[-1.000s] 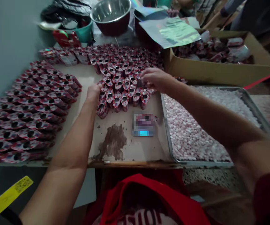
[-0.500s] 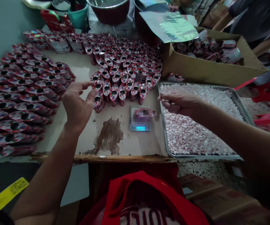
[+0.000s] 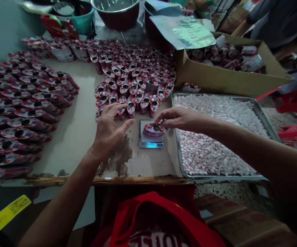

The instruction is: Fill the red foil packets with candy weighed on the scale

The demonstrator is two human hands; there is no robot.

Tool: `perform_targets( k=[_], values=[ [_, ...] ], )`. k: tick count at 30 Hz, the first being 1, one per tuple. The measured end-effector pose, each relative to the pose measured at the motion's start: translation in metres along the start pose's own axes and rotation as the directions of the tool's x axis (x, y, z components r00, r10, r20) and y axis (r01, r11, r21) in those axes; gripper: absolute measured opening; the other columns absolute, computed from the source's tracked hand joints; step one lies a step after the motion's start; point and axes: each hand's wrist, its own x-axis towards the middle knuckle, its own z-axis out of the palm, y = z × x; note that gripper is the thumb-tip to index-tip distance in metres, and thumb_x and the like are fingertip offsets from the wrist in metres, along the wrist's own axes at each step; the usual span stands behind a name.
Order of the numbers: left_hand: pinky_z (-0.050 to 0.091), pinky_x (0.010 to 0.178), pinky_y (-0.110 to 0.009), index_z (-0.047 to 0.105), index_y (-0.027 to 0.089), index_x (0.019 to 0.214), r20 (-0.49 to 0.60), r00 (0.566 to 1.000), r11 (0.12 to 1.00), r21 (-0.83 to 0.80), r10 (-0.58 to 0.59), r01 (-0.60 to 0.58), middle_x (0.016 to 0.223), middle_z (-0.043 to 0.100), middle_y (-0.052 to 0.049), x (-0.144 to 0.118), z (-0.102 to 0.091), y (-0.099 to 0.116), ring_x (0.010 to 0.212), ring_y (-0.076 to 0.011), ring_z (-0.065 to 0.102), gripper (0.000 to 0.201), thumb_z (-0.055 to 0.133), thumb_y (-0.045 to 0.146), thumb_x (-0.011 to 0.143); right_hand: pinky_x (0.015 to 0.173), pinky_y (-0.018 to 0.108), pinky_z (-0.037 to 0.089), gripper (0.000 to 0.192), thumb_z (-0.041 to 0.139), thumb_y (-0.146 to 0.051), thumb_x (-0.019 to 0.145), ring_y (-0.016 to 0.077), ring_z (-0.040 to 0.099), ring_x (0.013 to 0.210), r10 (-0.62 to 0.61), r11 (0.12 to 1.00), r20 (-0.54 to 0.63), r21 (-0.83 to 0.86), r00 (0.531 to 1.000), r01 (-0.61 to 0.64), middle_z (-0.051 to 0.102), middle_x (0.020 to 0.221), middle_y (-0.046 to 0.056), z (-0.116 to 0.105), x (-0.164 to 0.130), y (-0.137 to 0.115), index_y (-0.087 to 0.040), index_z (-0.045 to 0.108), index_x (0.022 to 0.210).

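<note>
A small digital scale point(image 3: 150, 142) with a lit blue display bears one red-and-white printed pouch point(image 3: 155, 129), its dark oval opening facing up. My right hand point(image 3: 180, 118) is at the pouch's right end, its fingertips pinched over the opening on what look like small white candies. Left of the scale is my left hand point(image 3: 109, 128), its thumb and fingers apart with nothing between them, close to the front of a cluster of standing pouches point(image 3: 125, 85). The metal tray point(image 3: 178, 151) under my right forearm is spread with small white candies point(image 3: 210, 147).
Rows of similar pouches point(image 3: 19, 113) stand at the left. A cardboard box point(image 3: 215, 77) of pouches, with a silvery sheet point(image 3: 181, 31) over its corner, is behind the tray. Bowls point(image 3: 114, 15) line the back. Another person's arm point(image 3: 241, 27) shows at the upper right.
My right hand has moved left from above the tray to the pouch on the scale. My left hand has moved right, towards the scale, away from the cluster's left edge.
</note>
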Motion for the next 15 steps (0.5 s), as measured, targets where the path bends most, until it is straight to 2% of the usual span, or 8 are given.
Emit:
perform_targets(
  k=[4,8,12,15],
  values=[
    [0.051,0.12,-0.048,0.072,0.024,0.137,0.038,0.995,0.993,-0.075,-0.089,0.091,0.141,0.067,-0.009,-0.006,-0.001,-0.009,0.133,-0.0286,0.064,0.051,0.084,0.03,0.088,0.073,0.03,0.045,0.026,0.062,-0.014,0.093,0.0182,0.065,0.079,-0.036,0.945,-0.04,-0.325,0.999,0.021,0.078,0.089,0.004,0.003,0.0,-0.01,-0.016,0.082,0.11],
    [0.052,0.118,-0.047,0.072,0.023,0.137,0.06,0.995,0.994,-0.071,-0.079,0.083,0.136,0.07,-0.009,-0.011,-0.003,-0.013,0.129,-0.0276,0.066,0.052,0.083,0.028,0.087,0.073,0.029,0.042,0.017,0.067,-0.015,0.097,0.0165,0.064,0.076,-0.119,0.835,-0.083,-0.547,0.989,0.054,0.079,0.087,0.005,0.009,0.0,-0.014,-0.016,0.084,0.1],
    [0.053,0.117,-0.048,0.074,0.021,0.132,0.08,0.995,0.997,-0.045,-0.058,0.062,0.135,0.071,-0.01,-0.01,-0.003,-0.009,0.127,-0.0277,0.066,0.046,0.082,0.03,0.088,0.069,0.03,0.036,0.011,0.076,-0.02,0.096,0.0144,0.058,0.069,-0.186,0.797,-0.141,-0.6,0.972,0.065,0.073,0.076,0.004,0.02,0.006,-0.005,-0.016,0.082,0.087],
    [0.053,0.118,-0.05,0.077,0.021,0.127,0.111,0.993,0.998,-0.043,-0.033,0.038,0.135,0.07,-0.01,-0.01,-0.002,-0.004,0.132,-0.0294,0.065,0.039,0.082,0.031,0.089,0.066,0.029,0.035,0.009,0.081,-0.024,0.094,0.0133,0.054,0.065,-0.214,0.892,-0.234,-0.443,0.948,0.092,0.066,0.068,0.0,0.03,0.011,0.004,-0.016,0.081,0.09]
  ],
)
